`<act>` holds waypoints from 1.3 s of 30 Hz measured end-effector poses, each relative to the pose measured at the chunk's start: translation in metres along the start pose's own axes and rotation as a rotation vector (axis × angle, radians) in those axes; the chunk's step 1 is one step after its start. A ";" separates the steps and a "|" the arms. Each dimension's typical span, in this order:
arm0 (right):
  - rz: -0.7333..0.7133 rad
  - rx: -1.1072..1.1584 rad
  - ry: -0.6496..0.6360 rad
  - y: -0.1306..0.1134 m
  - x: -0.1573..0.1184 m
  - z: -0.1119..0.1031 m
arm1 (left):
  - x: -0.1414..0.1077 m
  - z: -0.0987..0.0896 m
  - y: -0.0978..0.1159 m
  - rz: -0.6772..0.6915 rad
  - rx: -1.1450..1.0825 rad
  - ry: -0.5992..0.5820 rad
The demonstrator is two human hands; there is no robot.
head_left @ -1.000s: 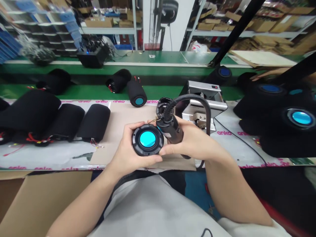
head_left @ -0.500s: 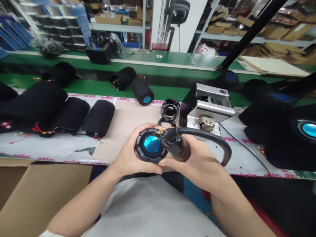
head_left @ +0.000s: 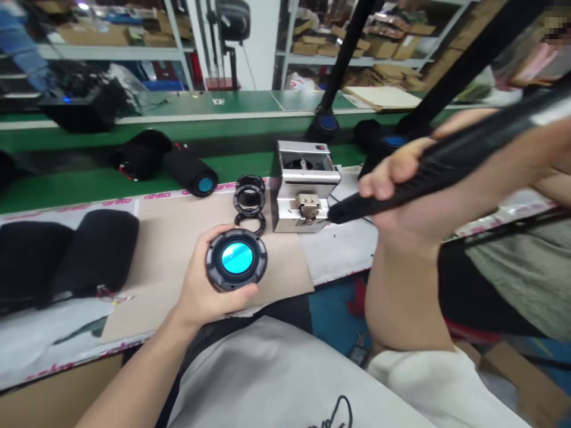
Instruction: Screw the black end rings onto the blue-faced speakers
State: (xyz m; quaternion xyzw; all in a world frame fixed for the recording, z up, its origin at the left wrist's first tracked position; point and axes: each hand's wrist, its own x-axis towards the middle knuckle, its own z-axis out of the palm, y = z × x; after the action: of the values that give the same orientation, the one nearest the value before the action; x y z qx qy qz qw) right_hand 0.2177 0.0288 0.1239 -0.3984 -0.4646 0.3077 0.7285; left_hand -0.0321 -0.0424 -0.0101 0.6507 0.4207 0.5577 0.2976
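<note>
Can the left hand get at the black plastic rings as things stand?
Probably, but not to grip them: the left hand holds a round speaker driver; the rings sit beyond it on the cardboard sheet, nothing between.

Left hand [head_left: 206,284] low and cupped, fingers [head_left: 212,236] curled upward, left forearm [head_left: 134,374] angled in from below, right hand [head_left: 392,190] raised and tightly closed, right forearm [head_left: 404,291] rising steeply

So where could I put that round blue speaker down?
Bare cardboard lies between the black tubes and the round speaker; white paper lies right of the silver machine. It's crowded around the machine and black rings.
</note>
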 end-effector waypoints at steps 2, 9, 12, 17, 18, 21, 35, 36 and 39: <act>-0.054 0.123 -0.001 0.011 0.005 0.009 | 0.013 0.019 0.002 -0.006 -0.009 -0.050; 0.099 -0.042 -0.271 0.032 0.026 0.007 | 0.028 0.046 0.004 -0.037 -0.034 -0.105; 0.163 -0.073 -0.335 0.035 0.034 0.003 | 0.025 0.044 0.003 -0.053 -0.041 -0.100; 0.150 -0.036 -0.385 0.050 0.034 0.006 | 0.023 0.045 0.004 -0.060 -0.051 -0.097; 0.171 -0.048 -0.382 0.052 0.031 0.007 | 0.023 0.045 0.004 -0.062 -0.056 -0.101; 0.254 -0.052 -0.367 0.051 0.020 0.003 | 0.022 0.045 0.004 -0.078 -0.065 -0.109; 0.126 -0.170 -0.308 0.046 0.022 0.015 | 0.023 0.046 0.006 -0.106 -0.069 -0.111; 0.120 -0.133 -0.312 0.052 0.021 0.015 | 0.023 0.046 0.006 -0.108 -0.066 -0.110; 0.165 -0.052 -0.358 0.060 0.017 0.008 | 0.023 0.046 0.005 -0.118 -0.054 -0.111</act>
State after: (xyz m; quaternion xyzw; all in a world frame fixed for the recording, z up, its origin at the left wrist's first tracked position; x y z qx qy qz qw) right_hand 0.2116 0.0742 0.0815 -0.3929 -0.5604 0.4203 0.5958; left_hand 0.0146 -0.0210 -0.0042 0.6467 0.4259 0.5133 0.3701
